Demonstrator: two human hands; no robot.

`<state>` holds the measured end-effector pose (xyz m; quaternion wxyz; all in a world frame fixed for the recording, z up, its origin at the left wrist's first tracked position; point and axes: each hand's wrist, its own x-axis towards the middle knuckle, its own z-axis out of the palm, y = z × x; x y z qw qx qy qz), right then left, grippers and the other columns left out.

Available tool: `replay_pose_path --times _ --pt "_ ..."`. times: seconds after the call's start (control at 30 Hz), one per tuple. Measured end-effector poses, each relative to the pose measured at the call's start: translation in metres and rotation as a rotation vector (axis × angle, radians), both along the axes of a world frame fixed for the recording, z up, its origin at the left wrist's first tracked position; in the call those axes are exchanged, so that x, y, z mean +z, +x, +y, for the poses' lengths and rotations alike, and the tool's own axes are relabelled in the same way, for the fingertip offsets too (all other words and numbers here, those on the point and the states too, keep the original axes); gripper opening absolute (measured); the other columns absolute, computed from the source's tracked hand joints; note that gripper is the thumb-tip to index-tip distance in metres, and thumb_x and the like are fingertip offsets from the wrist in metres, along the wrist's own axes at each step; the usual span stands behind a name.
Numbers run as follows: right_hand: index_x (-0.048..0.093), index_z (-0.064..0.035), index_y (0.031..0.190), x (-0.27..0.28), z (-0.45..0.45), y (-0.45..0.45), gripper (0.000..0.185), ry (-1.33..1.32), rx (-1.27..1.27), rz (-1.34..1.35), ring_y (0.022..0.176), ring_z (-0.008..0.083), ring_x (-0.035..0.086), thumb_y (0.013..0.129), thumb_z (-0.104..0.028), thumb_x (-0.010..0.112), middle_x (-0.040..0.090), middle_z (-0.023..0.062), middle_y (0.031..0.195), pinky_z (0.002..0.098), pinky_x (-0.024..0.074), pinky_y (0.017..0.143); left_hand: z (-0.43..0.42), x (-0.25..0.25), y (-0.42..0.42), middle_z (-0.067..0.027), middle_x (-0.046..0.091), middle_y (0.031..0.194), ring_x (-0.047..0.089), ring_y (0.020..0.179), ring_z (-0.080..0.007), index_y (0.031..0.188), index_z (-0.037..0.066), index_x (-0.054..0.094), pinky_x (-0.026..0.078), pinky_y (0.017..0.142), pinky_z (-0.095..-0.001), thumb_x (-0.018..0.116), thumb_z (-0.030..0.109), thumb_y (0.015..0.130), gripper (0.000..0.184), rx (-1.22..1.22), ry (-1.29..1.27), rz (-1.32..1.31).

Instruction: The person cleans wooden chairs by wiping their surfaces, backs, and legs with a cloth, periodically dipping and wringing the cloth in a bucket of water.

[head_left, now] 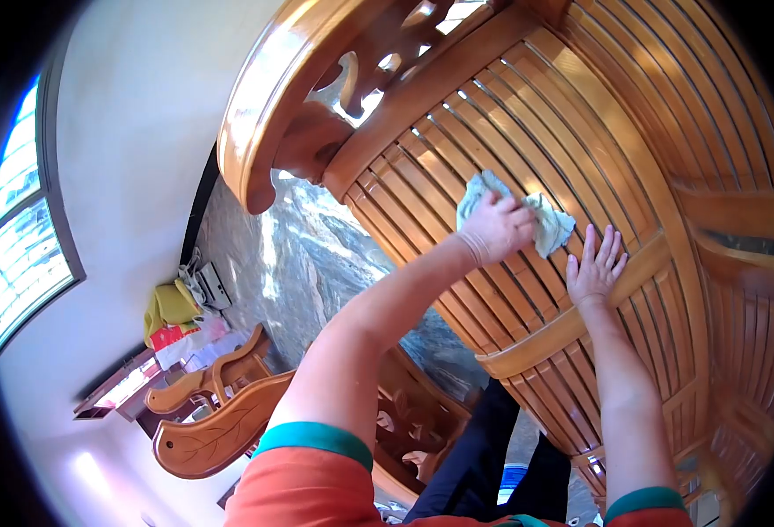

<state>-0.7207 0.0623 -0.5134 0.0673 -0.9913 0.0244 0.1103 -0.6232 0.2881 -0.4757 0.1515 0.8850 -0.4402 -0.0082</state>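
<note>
My left hand [497, 230] is closed on a crumpled pale green cloth [552, 227] and presses it against the wooden slats [422, 180] of a large bench seat. The cloth sticks out on both sides of the fingers. To the right of it, my right hand [594, 270] lies flat with its fingers spread, touching the slats beside a wooden crossbar [541, 341]. Nothing shows in that hand.
A thick curved armrest [264, 88] rises at the upper left of the bench, and its slatted backrest is on the right. Another carved armrest [220, 429] stands lower left. Yellow and red items [173, 312] lie by the wall. A blue container [512, 477] is near my legs.
</note>
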Motion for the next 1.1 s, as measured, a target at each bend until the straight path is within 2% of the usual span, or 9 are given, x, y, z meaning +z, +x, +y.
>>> replay_pose_path --times 0.17,0.2,0.23,0.27,0.33,0.43,0.8,0.93,1.1 --pt "0.019 -0.0191 0.141 0.000 0.001 0.002 0.069 -0.011 0.008 0.019 0.135 0.0348 0.006 0.082 -0.040 0.048 0.009 0.0176 0.146 0.0578 0.0075 0.104 0.090 0.004 0.057 -0.0112 0.060 0.081 0.059 0.074 -0.0286 0.084 0.013 0.061 0.045 0.071 -0.0409 0.055 0.022 0.075 0.014 0.630 0.547 0.060" --pt "0.018 -0.0192 0.141 -0.002 0.000 -0.001 0.069 -0.020 0.007 0.027 0.135 0.0348 0.006 0.083 -0.040 0.048 0.008 0.0176 0.146 0.0578 0.0075 0.104 0.107 0.019 0.061 -0.0124 0.060 0.084 0.057 0.077 -0.0308 0.081 0.012 0.061 0.044 0.071 -0.0434 0.055 0.020 0.075 0.011 0.957 0.459 0.192" --pt "0.017 -0.0198 0.142 -0.006 -0.002 -0.002 0.069 -0.016 0.010 0.026 0.136 0.0347 0.004 0.083 -0.041 0.047 0.007 0.0174 0.146 0.0576 0.0071 0.104 0.142 0.002 0.054 -0.0117 0.059 0.090 0.056 0.082 -0.0328 0.081 0.011 0.060 0.043 0.072 -0.0451 0.056 0.020 0.077 0.011 0.908 0.239 -0.100" --pt "0.016 -0.0206 0.142 -0.004 -0.002 -0.002 0.069 -0.016 0.008 0.034 0.136 0.0345 0.004 0.083 -0.042 0.046 0.007 0.0170 0.146 0.0576 0.0067 0.104 0.166 0.001 0.047 -0.0071 0.055 0.107 0.050 0.094 -0.0342 0.088 0.013 0.059 0.045 0.073 -0.0455 0.054 0.026 0.080 0.017 0.898 0.368 -0.170" --pt "0.015 -0.0213 0.142 -0.006 -0.001 -0.003 0.068 -0.030 -0.001 0.044 0.136 0.0345 0.003 0.084 -0.042 0.045 0.006 0.0168 0.147 0.0576 0.0061 0.104 0.187 -0.007 0.029 -0.0082 0.055 0.104 0.049 0.091 -0.0343 0.088 0.012 0.059 0.042 0.076 -0.0461 0.052 0.029 0.083 0.018 0.939 0.252 -0.328" --pt "0.014 -0.0213 0.142 -0.010 -0.004 -0.004 0.065 -0.028 0.003 0.071 0.136 0.0349 0.002 0.087 -0.042 0.040 0.004 0.0170 0.147 0.0585 0.0055 0.104 0.162 -0.008 -0.001 -0.0094 0.056 0.102 0.050 0.091 -0.0354 0.089 0.012 0.058 0.042 0.078 -0.0441 0.053 0.029 0.084 0.019 1.359 0.300 -0.105" --pt "0.017 -0.0226 0.142 -0.013 -0.008 -0.008 0.057 0.017 -0.007 0.007 0.137 0.0318 0.006 0.091 -0.042 0.033 0.011 0.0147 0.148 0.0591 0.0058 0.104 -0.055 0.012 -0.197 -0.0012 0.057 0.100 0.052 0.085 -0.0282 0.075 0.016 0.056 0.041 0.071 -0.0440 0.060 0.016 0.064 0.012 0.556 0.085 0.012" --pt "0.020 -0.0199 0.141 -0.007 -0.056 -0.027 0.056 0.221 0.215 -0.086 0.135 0.0302 0.014 0.091 -0.036 0.038 0.015 0.0121 0.147 0.0508 0.0122 0.107 -0.075 0.021 -0.223 0.0018 0.058 0.104 0.051 0.084 -0.0244 0.075 0.014 0.056 0.041 0.071 -0.0411 0.060 0.019 0.066 0.011 0.451 0.101 0.000" --pt "0.019 -0.0131 0.141 0.007 -0.140 -0.157 0.061 0.121 0.097 -0.026 0.135 0.0302 0.017 0.089 -0.030 0.045 0.018 0.0131 0.146 0.0499 0.0145 0.107 -0.063 0.021 -0.215 0.0021 0.057 0.103 0.051 0.085 -0.0239 0.076 0.017 0.057 0.043 0.069 -0.0394 0.061 0.020 0.066 0.011 0.235 0.139 0.010"
